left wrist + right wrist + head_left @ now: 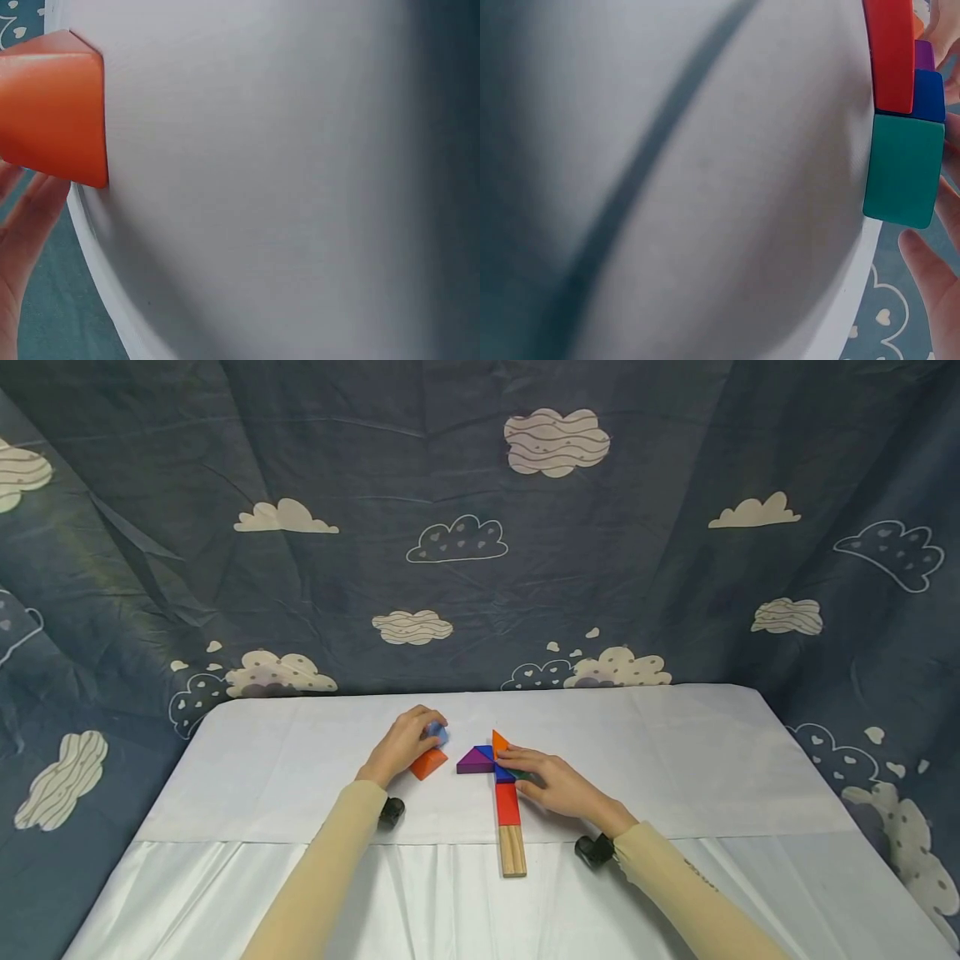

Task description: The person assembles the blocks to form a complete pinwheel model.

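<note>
On the left of the table, my left hand curls its fingers over a light blue block, whose shape is partly hidden. Just below that hand lies an orange block with sloped sides; in the left wrist view this orange block is close to the fingertips. My right hand reaches over a row of coloured blocks, its fingers stretched out and touching the top part. There a purple triangle, blue pieces and an orange triangle meet. A green block sits by the right fingers, mostly covered from above.
Below the blue pieces, a red block and plain wooden pieces continue the row toward the front. White cloth covers the table. A dark curtain with cloud prints hangs behind it.
</note>
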The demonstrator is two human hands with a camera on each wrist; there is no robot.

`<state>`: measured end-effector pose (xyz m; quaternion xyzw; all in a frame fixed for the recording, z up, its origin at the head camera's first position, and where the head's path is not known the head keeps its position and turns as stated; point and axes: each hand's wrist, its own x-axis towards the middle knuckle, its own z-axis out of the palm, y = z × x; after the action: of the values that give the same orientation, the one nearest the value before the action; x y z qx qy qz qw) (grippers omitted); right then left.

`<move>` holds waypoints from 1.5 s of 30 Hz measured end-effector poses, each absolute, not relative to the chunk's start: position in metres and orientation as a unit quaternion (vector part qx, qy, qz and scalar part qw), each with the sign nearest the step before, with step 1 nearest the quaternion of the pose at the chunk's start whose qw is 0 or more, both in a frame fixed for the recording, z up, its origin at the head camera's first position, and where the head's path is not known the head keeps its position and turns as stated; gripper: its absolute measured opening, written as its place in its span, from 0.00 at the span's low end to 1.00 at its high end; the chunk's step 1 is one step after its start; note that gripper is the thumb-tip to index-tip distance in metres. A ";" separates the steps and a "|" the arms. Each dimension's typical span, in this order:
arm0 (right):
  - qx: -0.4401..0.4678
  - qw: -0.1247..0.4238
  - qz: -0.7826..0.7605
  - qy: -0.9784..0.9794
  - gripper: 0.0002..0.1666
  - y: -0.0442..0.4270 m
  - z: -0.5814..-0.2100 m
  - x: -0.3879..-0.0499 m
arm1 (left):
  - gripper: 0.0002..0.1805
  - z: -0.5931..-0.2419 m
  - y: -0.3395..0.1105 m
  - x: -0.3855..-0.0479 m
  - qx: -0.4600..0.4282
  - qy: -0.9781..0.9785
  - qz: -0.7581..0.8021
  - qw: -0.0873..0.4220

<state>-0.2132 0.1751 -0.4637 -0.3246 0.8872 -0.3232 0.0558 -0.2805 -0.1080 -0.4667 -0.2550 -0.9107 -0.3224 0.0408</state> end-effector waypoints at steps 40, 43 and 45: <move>-0.317 0.059 -0.312 0.894 0.25 0.174 -0.461 -0.212 | 0.17 -0.453 -0.110 -0.246 -0.287 -0.864 -0.411 0.039; -0.314 0.063 -0.312 0.894 0.25 0.173 -0.461 -0.212 | 0.17 -0.452 -0.107 -0.242 -0.298 -0.863 -0.404 0.053; -0.312 0.064 -0.312 0.895 0.25 0.173 -0.461 -0.212 | 0.17 -0.451 -0.105 -0.240 -0.306 -0.862 -0.400 0.058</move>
<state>-0.2121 0.1733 -0.4614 -0.3119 0.8952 -0.3121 0.0636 -0.2397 -0.1050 -0.4509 -0.3059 -0.8622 -0.3997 0.0585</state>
